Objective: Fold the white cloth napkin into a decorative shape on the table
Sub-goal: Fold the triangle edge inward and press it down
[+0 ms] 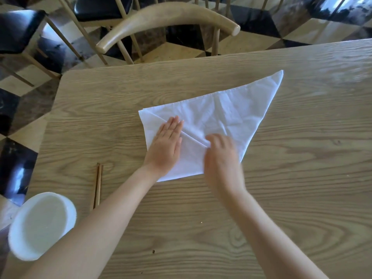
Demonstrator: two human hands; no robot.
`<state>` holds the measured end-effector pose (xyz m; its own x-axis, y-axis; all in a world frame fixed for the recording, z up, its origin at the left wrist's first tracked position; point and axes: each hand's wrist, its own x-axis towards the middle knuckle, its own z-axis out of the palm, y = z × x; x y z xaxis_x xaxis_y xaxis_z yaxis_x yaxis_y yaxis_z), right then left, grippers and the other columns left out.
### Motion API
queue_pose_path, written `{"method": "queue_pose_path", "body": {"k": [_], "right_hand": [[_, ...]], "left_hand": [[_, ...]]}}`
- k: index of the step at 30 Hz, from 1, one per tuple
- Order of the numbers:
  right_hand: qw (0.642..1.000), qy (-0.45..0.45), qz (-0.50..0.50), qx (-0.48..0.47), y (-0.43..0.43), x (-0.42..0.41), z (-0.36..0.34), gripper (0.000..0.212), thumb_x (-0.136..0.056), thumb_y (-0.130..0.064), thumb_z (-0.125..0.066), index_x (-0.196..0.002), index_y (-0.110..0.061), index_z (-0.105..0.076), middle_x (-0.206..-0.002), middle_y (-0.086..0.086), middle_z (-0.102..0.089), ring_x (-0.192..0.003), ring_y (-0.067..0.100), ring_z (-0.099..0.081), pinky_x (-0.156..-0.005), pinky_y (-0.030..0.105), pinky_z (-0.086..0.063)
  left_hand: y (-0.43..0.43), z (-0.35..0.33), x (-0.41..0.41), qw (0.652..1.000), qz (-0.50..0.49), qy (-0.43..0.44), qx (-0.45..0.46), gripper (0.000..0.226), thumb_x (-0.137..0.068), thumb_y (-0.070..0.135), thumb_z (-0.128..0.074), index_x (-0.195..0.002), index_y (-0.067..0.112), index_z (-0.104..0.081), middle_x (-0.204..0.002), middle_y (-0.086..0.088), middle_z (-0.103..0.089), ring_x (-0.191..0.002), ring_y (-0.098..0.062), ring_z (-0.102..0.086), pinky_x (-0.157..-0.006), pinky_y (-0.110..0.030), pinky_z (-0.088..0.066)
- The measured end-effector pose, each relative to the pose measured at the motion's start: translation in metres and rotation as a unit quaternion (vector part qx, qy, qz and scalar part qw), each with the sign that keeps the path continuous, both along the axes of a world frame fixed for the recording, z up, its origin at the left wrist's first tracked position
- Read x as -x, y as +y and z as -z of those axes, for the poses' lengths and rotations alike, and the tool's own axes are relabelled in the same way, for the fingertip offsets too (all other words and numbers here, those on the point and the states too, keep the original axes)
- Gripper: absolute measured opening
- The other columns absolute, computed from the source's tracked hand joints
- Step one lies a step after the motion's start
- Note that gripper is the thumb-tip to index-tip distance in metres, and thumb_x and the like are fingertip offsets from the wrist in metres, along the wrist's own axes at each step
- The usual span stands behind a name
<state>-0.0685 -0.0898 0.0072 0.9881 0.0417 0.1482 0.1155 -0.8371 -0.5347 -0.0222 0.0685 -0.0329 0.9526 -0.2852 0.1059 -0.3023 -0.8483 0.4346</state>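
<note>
On the napkin, left hand: we see it laid flat, palm down, fingers straight and held together, pressing the cloth's left portion beside a diagonal crease.
Right hand: blurred; it sits on the lower middle of the cloth with fingers curled toward the crease line. We cannot tell whether they pinch a fold or merely press.
Forearms: bare, both reaching in from the near edge of the frame and converging on the cloth.
White cloth napkin: thin woven fabric, lightly wrinkled, folded into a long triangular shape. One sharp point reaches far right and away from us; a blunter layered corner lies at the left; the lowest corner sits under and between the two hands. A raised diagonal fold runs from the left corner down toward the right hand. It lies flat near the table's middle.
Table: pale wood with bold wavy grain, rounded far-left corner, matte surface.
Chopsticks: a slim brown wooden pair lying side by side, left of the napkin and apart from it.
Bowl: white, round, smooth, at the near-left table edge, next to the left forearm.
Chair: light wood, curved backrest on thin spindles, pushed against the far table edge.
Floor: glossy, patterned in black and cream geometric tiles.
</note>
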Motion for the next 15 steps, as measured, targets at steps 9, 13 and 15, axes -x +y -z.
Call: {"method": "queue_pose_path", "body": {"k": [9,13,15], "right_hand": [[0.993,0.054,-0.05,0.092,0.056,-0.004,0.049,0.056,-0.097,-0.037,-0.024,-0.146,-0.011,-0.019,-0.156,0.007,-0.016,-0.145,0.02,-0.005,-0.119,0.036,0.003],[0.991,0.074,-0.009,0.109,0.029,0.008,0.05,0.063,-0.095,-0.044,-0.031,-0.147,-0.011,-0.016,-0.157,0.005,-0.014,-0.145,0.018,-0.007,-0.118,0.034,0.001],[0.989,0.091,0.01,0.114,0.015,0.013,0.05,0.064,-0.095,-0.044,-0.031,-0.147,-0.013,-0.011,-0.157,0.004,-0.01,-0.145,0.018,-0.004,-0.117,0.033,0.004]], "left_hand": [[0.03,0.013,-0.011,0.989,-0.039,0.002,-0.143,0.053,-0.099,0.033,-0.028,-0.146,0.013,-0.014,-0.156,-0.003,-0.011,-0.144,-0.015,-0.006,-0.118,-0.039,-0.004],[0.035,0.016,-0.015,0.984,-0.07,0.032,-0.162,0.064,-0.094,0.049,-0.024,-0.147,0.019,-0.004,-0.158,0.002,-0.001,-0.143,-0.01,0.004,-0.118,-0.038,0.003],[0.038,0.017,-0.016,0.982,-0.079,0.037,-0.167,0.067,-0.092,0.053,-0.021,-0.147,0.021,-0.002,-0.158,0.004,0.001,-0.141,-0.006,0.008,-0.117,-0.036,0.006]]}}
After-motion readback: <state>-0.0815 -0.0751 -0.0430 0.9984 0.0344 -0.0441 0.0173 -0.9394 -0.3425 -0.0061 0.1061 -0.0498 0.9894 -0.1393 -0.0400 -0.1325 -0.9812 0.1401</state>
